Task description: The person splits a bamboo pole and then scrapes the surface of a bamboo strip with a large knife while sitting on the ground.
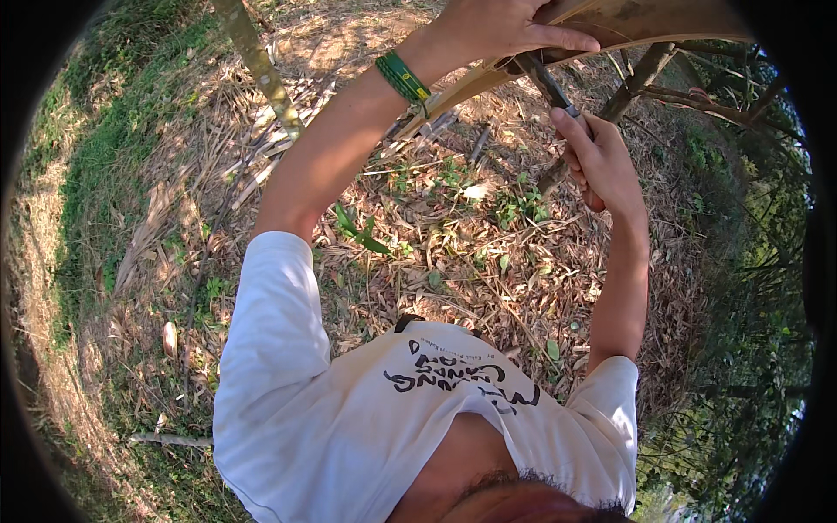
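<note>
A broad, pale tan length of split bamboo (pixel 663 22) curves across the top of the view, its far side cut off by the picture's edge. My left hand (pixel 501 30) grips it from the left, thumb lying along its surface; the other fingers are partly out of the picture. In my right hand (pixel 602 161) is a knife (pixel 547 85), the fingers closed round its handle. Its dark blade points up and to the left and meets the lower edge of the bamboo, which hides the tip.
Dry leaves (pixel 453 288) and small green plants (pixel 519 205) cover the ground below. A slim trunk (pixel 257 65) rises at the upper left, near cut strips (pixel 261 170). Branches (pixel 641 83) stand under the bamboo at the right, with shrubs (pixel 767 261) beyond.
</note>
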